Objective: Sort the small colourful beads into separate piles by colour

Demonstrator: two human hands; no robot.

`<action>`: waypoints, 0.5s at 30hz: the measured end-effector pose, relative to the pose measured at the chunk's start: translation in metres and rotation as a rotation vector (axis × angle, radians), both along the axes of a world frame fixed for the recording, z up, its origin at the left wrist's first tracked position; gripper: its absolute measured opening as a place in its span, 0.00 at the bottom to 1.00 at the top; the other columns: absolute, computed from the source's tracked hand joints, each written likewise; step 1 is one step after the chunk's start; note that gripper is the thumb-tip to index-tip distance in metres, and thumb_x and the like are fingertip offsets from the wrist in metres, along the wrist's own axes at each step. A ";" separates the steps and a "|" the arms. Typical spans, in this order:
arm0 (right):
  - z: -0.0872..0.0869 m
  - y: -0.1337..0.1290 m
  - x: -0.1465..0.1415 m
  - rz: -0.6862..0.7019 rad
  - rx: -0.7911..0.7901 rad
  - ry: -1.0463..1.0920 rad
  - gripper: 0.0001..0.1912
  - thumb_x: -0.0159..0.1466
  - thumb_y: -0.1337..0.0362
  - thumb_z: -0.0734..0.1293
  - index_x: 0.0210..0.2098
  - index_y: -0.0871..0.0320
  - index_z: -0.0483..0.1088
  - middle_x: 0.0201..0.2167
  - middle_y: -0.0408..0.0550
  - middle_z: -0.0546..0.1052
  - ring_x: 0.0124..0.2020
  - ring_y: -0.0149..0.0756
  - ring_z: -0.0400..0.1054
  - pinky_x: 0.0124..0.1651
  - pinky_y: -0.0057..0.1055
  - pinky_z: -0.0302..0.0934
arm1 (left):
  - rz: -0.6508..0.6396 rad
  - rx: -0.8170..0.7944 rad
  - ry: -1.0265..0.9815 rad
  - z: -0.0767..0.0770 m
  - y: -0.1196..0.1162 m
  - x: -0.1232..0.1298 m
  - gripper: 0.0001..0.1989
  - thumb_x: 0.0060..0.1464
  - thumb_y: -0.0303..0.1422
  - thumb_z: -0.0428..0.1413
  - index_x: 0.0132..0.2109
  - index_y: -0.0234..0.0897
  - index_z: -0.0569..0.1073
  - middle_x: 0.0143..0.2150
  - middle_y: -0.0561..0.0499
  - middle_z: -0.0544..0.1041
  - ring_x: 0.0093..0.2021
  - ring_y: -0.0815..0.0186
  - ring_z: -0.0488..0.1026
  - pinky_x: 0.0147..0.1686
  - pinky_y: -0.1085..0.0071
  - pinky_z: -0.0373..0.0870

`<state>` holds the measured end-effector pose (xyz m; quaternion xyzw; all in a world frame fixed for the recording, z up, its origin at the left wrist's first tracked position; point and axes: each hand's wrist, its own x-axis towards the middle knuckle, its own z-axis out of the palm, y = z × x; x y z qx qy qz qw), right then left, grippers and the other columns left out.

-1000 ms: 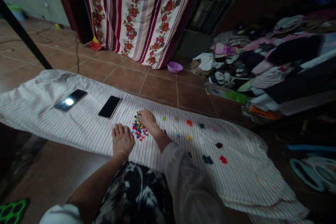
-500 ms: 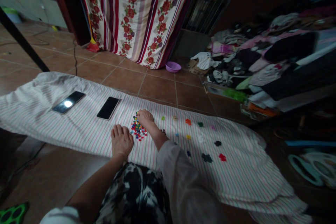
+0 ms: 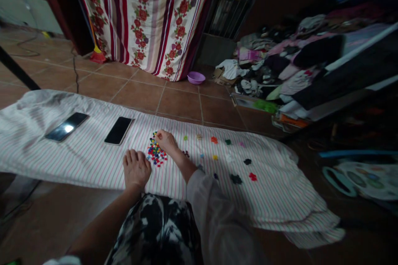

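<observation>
A mixed pile of tiny coloured pieces (image 3: 158, 157), too small to name exactly, lies on a striped cloth (image 3: 93, 165). My right hand (image 3: 167, 140) is over the pile's upper right side, thumb and fingertips pinched together; whatever they hold is hidden. Palm down on the cloth just left of the pile, my left hand (image 3: 137, 169) rests with its fingers stretched out. To the right lie small single-colour groups, among them an orange group (image 3: 214, 140), a yellow group (image 3: 215, 157), a black group (image 3: 247, 161), a dark grey group (image 3: 236, 179) and a red group (image 3: 253, 177).
Two phones lie on the cloth at left: a dark phone (image 3: 119, 131) and a phone with a bright reflection (image 3: 67, 127). Beyond are a tiled floor, a purple basin (image 3: 196, 78), a floral curtain (image 3: 149, 20) and a red broom (image 3: 98, 56). Heaped clothes (image 3: 280, 58) stand at right.
The view has swung to the right, so everything sits further left. My right hand stays at the pile with its fingertips drawn together; my left hand keeps its place on the cloth.
</observation>
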<state>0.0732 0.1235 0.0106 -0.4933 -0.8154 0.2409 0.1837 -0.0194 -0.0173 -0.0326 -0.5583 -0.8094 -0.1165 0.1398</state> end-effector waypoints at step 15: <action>-0.027 0.027 0.138 -0.349 0.137 0.278 0.10 0.58 0.69 0.62 0.35 0.58 0.75 0.37 0.49 0.76 0.39 0.33 0.70 0.47 0.29 0.63 | -0.009 -0.036 0.010 0.010 -0.002 0.003 0.16 0.56 0.36 0.42 0.41 0.31 0.70 0.47 0.36 0.69 0.57 0.48 0.61 0.54 0.55 0.57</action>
